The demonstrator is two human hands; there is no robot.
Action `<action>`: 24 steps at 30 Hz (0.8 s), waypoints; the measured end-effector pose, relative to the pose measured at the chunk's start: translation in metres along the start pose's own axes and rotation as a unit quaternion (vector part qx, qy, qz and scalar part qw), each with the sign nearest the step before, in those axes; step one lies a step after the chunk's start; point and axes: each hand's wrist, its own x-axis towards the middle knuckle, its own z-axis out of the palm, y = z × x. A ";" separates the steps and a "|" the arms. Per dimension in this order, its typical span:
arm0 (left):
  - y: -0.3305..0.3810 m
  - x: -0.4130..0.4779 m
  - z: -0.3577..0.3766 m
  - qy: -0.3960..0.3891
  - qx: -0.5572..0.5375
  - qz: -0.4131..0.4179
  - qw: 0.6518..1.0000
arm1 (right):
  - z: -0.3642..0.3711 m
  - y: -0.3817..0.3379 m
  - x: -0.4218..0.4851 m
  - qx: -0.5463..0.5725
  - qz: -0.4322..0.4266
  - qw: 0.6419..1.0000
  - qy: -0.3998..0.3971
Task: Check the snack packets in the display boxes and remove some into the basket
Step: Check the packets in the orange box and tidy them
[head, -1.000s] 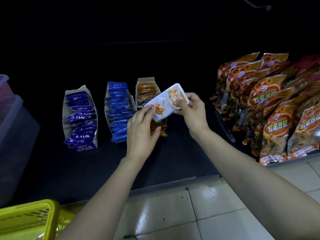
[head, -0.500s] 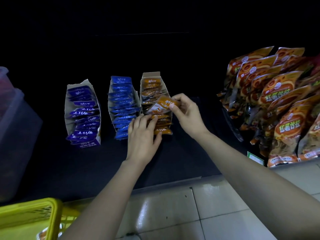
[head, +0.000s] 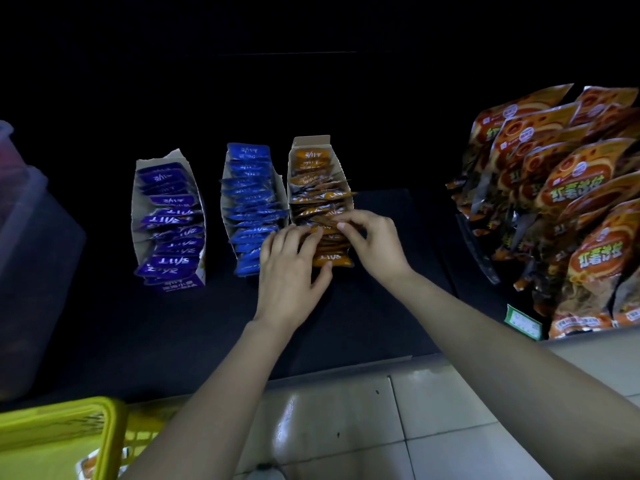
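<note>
Dark low shelf [head: 173,341], 3 open cardboard display boxes side by side, long axis running near to far.
- Left box [head: 138,216]: purple packets [head: 169,220], standing on edge in a row.
- Middle box [head: 225,188]: blue packets [head: 251,202], same layout; the near end is partly hidden by the left hand.
- Right box [head: 311,141]: orange packets [head: 311,174], row full from far end to near end.

Both hands are on the right box, at its near half.
- Left hand [head: 291,268]: fingers fairly straight, laid across the packet tops; thumb spread out, touching the nearest orange packet's face. Pressing, not pinching.
- Right hand [head: 374,244]: fingers curled, tips down on the packet tops just right of the left fingertips. Thumb is hidden, so I cannot tell if it pinches a packet or only touches.
- Fingertips of the 2 hands are almost touching.

Yellow basket [head: 52,431]: near left corner, on the tiled floor [head: 346,427], well apart from the boxes. Something with orange print shows at its near edge; too cut off to identify.

Elsewhere: large orange snack bags [head: 571,209] stacked overlapping at right, green tag [head: 523,322] at their near edge. Translucent plastic container [head: 24,237] at far left edge.
</note>
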 end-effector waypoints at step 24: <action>-0.003 0.006 0.008 -0.001 0.052 0.014 0.999 | 0.007 0.016 0.019 -0.135 0.053 0.988 0.046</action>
